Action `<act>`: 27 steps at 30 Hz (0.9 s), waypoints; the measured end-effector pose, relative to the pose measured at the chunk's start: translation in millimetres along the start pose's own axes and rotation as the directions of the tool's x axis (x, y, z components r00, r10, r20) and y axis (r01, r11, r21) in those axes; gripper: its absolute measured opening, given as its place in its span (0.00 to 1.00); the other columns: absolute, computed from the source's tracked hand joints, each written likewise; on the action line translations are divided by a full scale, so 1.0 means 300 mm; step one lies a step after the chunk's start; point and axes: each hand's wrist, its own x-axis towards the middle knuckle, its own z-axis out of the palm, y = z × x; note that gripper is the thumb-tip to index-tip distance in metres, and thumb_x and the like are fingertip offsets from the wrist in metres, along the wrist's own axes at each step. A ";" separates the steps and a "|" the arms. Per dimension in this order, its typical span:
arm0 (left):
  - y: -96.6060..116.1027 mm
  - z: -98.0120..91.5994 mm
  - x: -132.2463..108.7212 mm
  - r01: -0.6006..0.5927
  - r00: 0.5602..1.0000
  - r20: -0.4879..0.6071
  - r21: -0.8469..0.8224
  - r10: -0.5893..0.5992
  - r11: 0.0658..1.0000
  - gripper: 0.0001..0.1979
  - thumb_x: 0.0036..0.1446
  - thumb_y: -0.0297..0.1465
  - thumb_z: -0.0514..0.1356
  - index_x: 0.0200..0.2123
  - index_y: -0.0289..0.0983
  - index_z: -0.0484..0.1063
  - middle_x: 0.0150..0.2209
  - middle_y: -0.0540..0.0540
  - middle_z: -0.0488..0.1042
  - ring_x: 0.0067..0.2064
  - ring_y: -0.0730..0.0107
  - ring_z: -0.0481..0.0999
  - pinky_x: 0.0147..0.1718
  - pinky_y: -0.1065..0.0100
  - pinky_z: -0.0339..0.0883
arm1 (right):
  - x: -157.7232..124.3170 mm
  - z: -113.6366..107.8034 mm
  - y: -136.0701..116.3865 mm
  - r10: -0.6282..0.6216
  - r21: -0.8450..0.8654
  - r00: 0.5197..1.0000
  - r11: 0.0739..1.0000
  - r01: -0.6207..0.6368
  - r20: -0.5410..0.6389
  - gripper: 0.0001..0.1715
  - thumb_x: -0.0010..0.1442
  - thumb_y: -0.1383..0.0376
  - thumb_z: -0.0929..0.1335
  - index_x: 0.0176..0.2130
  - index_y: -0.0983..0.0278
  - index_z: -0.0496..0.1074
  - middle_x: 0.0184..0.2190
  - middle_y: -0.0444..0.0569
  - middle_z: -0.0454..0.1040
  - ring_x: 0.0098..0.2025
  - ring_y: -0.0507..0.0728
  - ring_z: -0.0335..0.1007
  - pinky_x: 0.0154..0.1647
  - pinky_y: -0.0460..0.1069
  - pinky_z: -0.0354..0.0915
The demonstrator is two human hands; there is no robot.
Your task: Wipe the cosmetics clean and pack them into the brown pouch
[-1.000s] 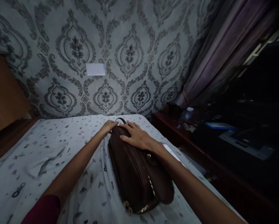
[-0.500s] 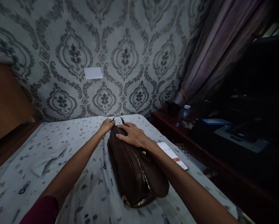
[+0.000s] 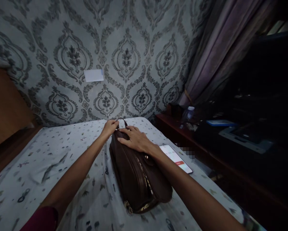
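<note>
A dark brown bag (image 3: 131, 173) with gold zips lies on a patterned white sheet (image 3: 86, 192), its loop handle (image 3: 122, 120) at the far end. My left hand (image 3: 109, 127) is closed at the left base of that handle, fingers pinched on it. Spread over the bag's far top part, my right hand (image 3: 136, 138) lies with its fingers apart. A phone (image 3: 176, 158) with a lit screen rests on the sheet to the right of the bag, partly behind my right forearm.
Patterned wallpaper with a white card (image 3: 93, 75) stands behind the bed. On the right, a dark red ledge (image 3: 169, 123) holds a clear bottle (image 3: 190, 113); a blue item (image 3: 221, 123) lies farther right. An orange-brown wooden piece (image 3: 6, 106) is at left.
The view has shifted slightly, so the scene sits a little farther left. Both hands keep nearly the same places on the bag.
</note>
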 end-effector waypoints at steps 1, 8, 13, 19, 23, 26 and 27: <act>0.010 0.005 0.005 0.016 1.000 0.024 -0.024 -0.015 1.000 0.11 0.54 0.35 0.56 0.24 0.36 0.71 0.25 0.50 0.73 0.33 0.69 0.73 0.30 0.72 0.63 | -0.002 -0.003 -0.003 0.001 0.001 1.000 1.000 -0.001 0.010 0.33 0.66 0.46 0.63 0.66 0.52 0.62 0.67 0.56 0.59 0.70 0.71 0.50 0.62 0.72 0.57; 0.082 0.061 0.111 0.173 0.943 0.286 0.019 -0.171 0.985 0.08 0.47 0.33 0.65 0.24 0.34 0.72 0.19 0.50 0.71 0.24 0.71 0.72 0.24 0.71 0.63 | -0.031 -0.012 -0.012 -0.003 -0.035 1.000 0.999 0.003 -0.001 0.34 0.68 0.47 0.62 0.67 0.55 0.61 0.68 0.59 0.57 0.70 0.70 0.51 0.64 0.69 0.56; 0.096 0.091 0.176 0.186 0.905 0.357 0.155 -0.230 0.970 0.16 0.52 0.37 0.70 0.40 0.31 0.77 0.38 0.44 0.78 0.39 0.61 0.78 0.37 0.65 0.72 | -0.041 -0.002 -0.006 -0.014 -0.054 1.000 0.998 0.013 -0.026 0.33 0.68 0.47 0.62 0.67 0.54 0.62 0.70 0.57 0.54 0.69 0.71 0.52 0.64 0.70 0.55; 0.096 0.116 0.187 0.147 0.845 0.483 0.204 -0.230 0.968 0.20 0.64 0.38 0.61 0.55 0.36 0.69 0.55 0.41 0.72 0.51 0.58 0.75 0.48 0.53 0.74 | -0.040 -0.004 -0.008 0.006 -0.045 1.000 0.999 -0.008 -0.029 0.37 0.67 0.45 0.62 0.68 0.58 0.58 0.68 0.59 0.58 0.69 0.71 0.54 0.64 0.69 0.55; 0.094 0.125 0.182 0.109 0.827 0.529 0.181 -0.191 0.977 0.19 0.64 0.38 0.61 0.55 0.35 0.70 0.54 0.41 0.72 0.51 0.58 0.76 0.48 0.53 0.74 | -0.038 0.000 -0.007 0.024 -0.033 0.998 0.999 -0.026 -0.049 0.43 0.66 0.44 0.62 0.69 0.67 0.55 0.69 0.63 0.57 0.70 0.71 0.52 0.65 0.69 0.55; 0.094 0.131 0.178 0.096 0.839 0.513 0.184 -0.179 0.978 0.19 0.64 0.38 0.61 0.55 0.36 0.69 0.55 0.41 0.72 0.51 0.59 0.76 0.48 0.53 0.74 | -0.038 0.008 0.000 -0.001 -0.035 0.998 0.999 -0.001 -0.066 0.40 0.66 0.45 0.61 0.65 0.69 0.61 0.69 0.63 0.58 0.69 0.71 0.54 0.64 0.69 0.56; 0.095 0.132 0.175 0.092 0.846 0.503 0.185 -0.175 0.978 0.20 0.64 0.38 0.61 0.55 0.36 0.69 0.55 0.41 0.72 0.51 0.59 0.76 0.48 0.53 0.74 | -0.038 0.010 0.003 -0.008 -0.033 0.997 0.999 0.005 -0.073 0.40 0.66 0.45 0.61 0.64 0.69 0.62 0.68 0.63 0.59 0.68 0.71 0.55 0.63 0.69 0.56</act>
